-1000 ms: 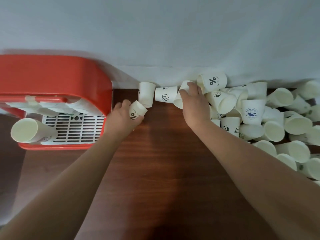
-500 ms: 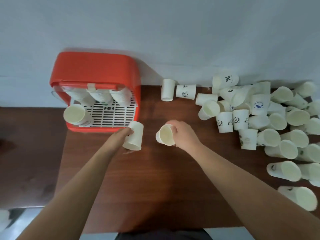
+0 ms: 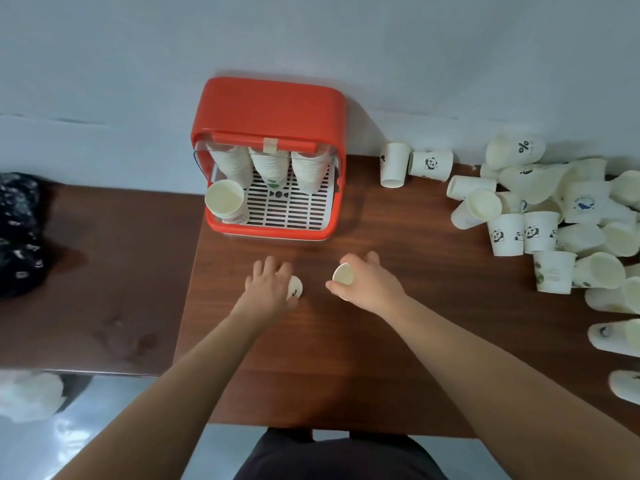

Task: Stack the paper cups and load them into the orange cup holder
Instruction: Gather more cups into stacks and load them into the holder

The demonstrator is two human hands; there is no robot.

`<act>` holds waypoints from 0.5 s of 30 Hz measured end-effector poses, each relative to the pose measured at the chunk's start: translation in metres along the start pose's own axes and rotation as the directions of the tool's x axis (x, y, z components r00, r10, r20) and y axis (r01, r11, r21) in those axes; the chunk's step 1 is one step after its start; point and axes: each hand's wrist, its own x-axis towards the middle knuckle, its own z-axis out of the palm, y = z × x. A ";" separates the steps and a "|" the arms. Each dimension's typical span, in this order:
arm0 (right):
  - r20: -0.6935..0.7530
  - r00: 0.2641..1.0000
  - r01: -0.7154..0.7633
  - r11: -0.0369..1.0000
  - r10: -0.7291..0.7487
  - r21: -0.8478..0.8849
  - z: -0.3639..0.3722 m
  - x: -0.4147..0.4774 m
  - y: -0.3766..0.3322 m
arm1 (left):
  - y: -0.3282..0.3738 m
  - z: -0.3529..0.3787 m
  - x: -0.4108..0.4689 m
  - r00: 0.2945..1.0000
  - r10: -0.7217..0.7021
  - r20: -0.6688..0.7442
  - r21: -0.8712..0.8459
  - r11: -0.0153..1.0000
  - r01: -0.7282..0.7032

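The orange cup holder [image 3: 270, 109] stands against the wall with three stacks of paper cups [image 3: 270, 166] inside and one stack [image 3: 225, 202] at its front left. In front of it, my left hand [image 3: 266, 285] grips a white paper cup [image 3: 295, 287] on its side, its base pointing right. My right hand [image 3: 367, 284] holds another paper cup [image 3: 343, 273], its open mouth facing left toward the first. The two cups are a short way apart above the brown table [image 3: 346, 358].
A heap of loose paper cups [image 3: 554, 209] covers the table's right side, with two more cups [image 3: 412, 164] near the wall. A lower brown surface [image 3: 104, 271] lies to the left with a dark bag [image 3: 17, 230]. White crumpled material [image 3: 29, 396] lies on the floor.
Both hands drew back from the far cups toward me, each carrying a cup. The two cups have come nearer each other, and the view has pulled back from the table.
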 end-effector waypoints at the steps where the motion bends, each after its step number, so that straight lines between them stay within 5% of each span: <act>1: -0.006 1.000 0.018 0.999 -0.019 -0.035 0.003 -0.001 -0.001 | 0.004 0.001 -0.001 1.000 0.031 -0.002 0.032 0.999 -0.031; 7: -0.090 0.996 0.001 1.000 0.000 0.007 0.007 -0.002 0.002 | 0.001 0.001 -0.004 0.987 0.134 0.090 -0.013 0.991 -0.133; 10: -0.169 0.986 0.030 0.996 -0.015 0.087 -0.003 -0.009 0.000 | -0.017 -0.023 -0.011 0.994 0.095 0.054 -0.242 0.967 -0.079; 12: -0.220 0.974 0.073 0.990 -0.045 0.121 -0.014 -0.013 -0.007 | -0.035 -0.048 -0.020 0.998 0.015 -0.053 -0.418 0.908 -0.036; 15: -0.270 0.956 0.156 0.977 -0.113 0.146 -0.034 -0.017 -0.025 | -0.063 -0.089 -0.028 0.952 -0.076 -0.296 -0.461 0.885 -0.073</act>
